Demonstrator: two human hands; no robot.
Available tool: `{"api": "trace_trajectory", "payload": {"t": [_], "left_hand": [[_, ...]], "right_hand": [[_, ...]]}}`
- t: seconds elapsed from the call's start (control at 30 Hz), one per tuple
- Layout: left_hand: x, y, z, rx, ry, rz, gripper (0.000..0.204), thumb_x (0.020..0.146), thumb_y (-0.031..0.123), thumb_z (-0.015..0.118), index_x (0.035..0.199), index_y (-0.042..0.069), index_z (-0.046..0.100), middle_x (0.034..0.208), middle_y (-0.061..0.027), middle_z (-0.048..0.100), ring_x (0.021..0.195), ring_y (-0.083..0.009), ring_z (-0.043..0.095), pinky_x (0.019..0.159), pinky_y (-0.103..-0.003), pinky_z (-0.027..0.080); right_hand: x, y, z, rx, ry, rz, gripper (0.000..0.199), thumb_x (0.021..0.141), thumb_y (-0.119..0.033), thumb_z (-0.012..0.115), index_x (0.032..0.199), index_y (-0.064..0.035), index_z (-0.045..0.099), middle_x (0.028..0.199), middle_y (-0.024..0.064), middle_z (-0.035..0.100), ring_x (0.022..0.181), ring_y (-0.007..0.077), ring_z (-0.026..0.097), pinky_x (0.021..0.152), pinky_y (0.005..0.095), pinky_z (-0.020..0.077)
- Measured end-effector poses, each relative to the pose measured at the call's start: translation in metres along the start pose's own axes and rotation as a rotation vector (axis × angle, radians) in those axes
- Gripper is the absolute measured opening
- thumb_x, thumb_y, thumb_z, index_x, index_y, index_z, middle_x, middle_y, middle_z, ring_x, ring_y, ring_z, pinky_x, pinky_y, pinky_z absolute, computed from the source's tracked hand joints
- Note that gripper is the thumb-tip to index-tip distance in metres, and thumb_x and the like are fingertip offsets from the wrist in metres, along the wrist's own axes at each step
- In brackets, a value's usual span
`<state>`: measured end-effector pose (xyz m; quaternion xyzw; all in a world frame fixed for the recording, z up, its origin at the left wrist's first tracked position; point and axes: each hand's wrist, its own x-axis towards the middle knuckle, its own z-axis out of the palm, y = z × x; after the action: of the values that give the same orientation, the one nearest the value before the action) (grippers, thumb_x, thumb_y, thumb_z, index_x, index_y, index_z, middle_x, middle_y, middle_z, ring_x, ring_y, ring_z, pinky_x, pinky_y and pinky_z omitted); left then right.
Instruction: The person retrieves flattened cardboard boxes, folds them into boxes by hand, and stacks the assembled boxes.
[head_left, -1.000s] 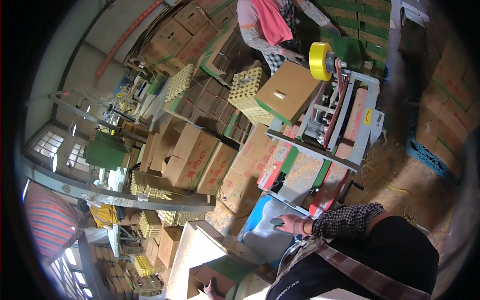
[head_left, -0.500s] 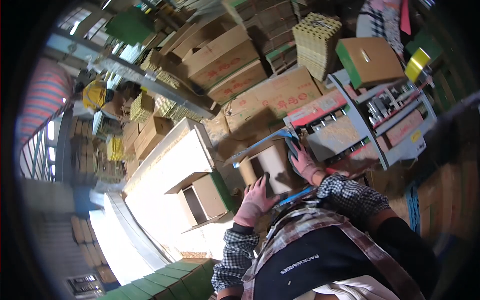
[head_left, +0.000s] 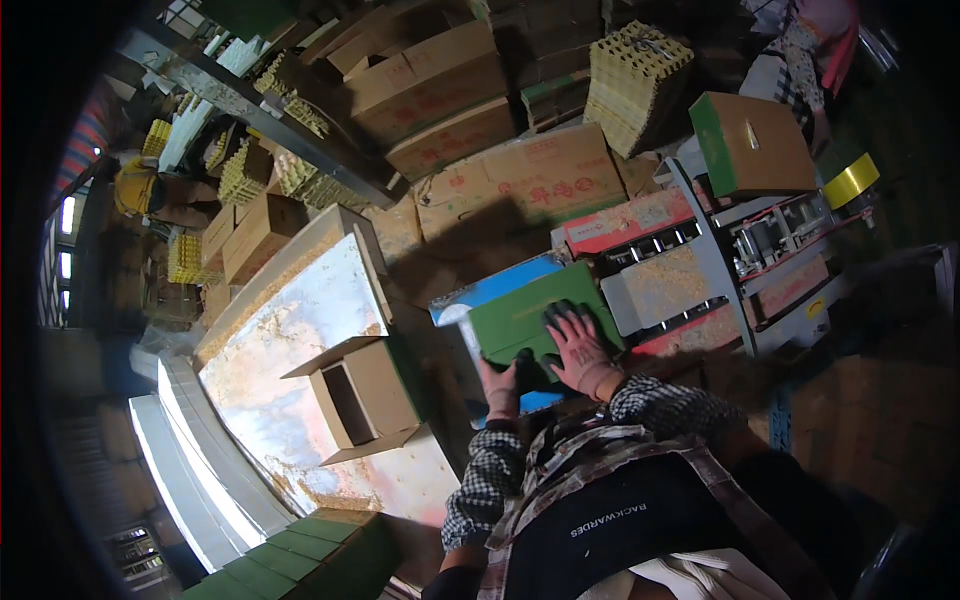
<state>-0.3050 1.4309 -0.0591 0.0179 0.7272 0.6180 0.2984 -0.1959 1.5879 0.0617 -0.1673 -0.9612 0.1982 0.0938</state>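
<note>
A carton with green top flaps (head_left: 530, 315) lies on the blue-edged stand (head_left: 515, 278) in front of me, its flaps folded down. My right hand (head_left: 580, 352), in a pink glove with dark fingertips, presses flat on the green top with its fingers spread. At the carton's near left corner, my left hand (head_left: 502, 387) rests with thumb and fingers apart; some of its fingers are hard to make out. To the left, a second carton (head_left: 378, 395) stands with flaps raised on the worn pale table (head_left: 275, 350).
Right of the stand is a red and grey roller machine (head_left: 665, 270) with a carton (head_left: 755, 145) on it and a yellow tape roll (head_left: 850, 182). Egg trays (head_left: 635, 85) and large cartons (head_left: 520, 185) stand behind. Green boxes (head_left: 290, 555) line the lower left. Other people are farther off.
The carton's brown inner flaps and opening were showing; now its green flaps lie over the top. My right hand has moved left and down onto them. The whole view has shifted slightly.
</note>
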Motion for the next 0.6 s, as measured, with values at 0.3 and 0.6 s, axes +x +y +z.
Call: {"api": "trace_trajectory", "payload": {"t": [0.3, 0.6], "left_hand": [[-0.017, 0.136, 0.007, 0.489, -0.105, 0.285, 0.043, 0.070, 0.021, 0.073, 0.106, 0.001, 0.062, 0.111, -0.0177, 0.059, 0.107, -0.0317, 0.055, 0.092, -0.039, 0.043], [-0.054, 0.208, -0.151, 1.018, 0.100, 0.004, 0.046, 0.078, 0.037, 0.065, 0.111, 0.005, 0.060, 0.101, -0.0194, 0.065, 0.087, -0.0374, 0.064, 0.081, -0.041, 0.050]], "right_hand": [[-0.029, -0.028, -0.028, 0.503, 0.062, 0.263, 0.059, 0.076, -0.011, 0.066, 0.131, -0.0068, 0.046, 0.134, 0.0188, 0.044, 0.126, 0.0353, 0.040, 0.106, 0.0410, 0.0330], [-0.018, 0.021, 0.057, 1.298, 0.026, 0.320, 0.037, 0.086, 0.000, 0.058, 0.123, 0.0002, 0.053, 0.120, 0.0105, 0.059, 0.110, 0.0181, 0.056, 0.092, 0.0283, 0.0445]]}}
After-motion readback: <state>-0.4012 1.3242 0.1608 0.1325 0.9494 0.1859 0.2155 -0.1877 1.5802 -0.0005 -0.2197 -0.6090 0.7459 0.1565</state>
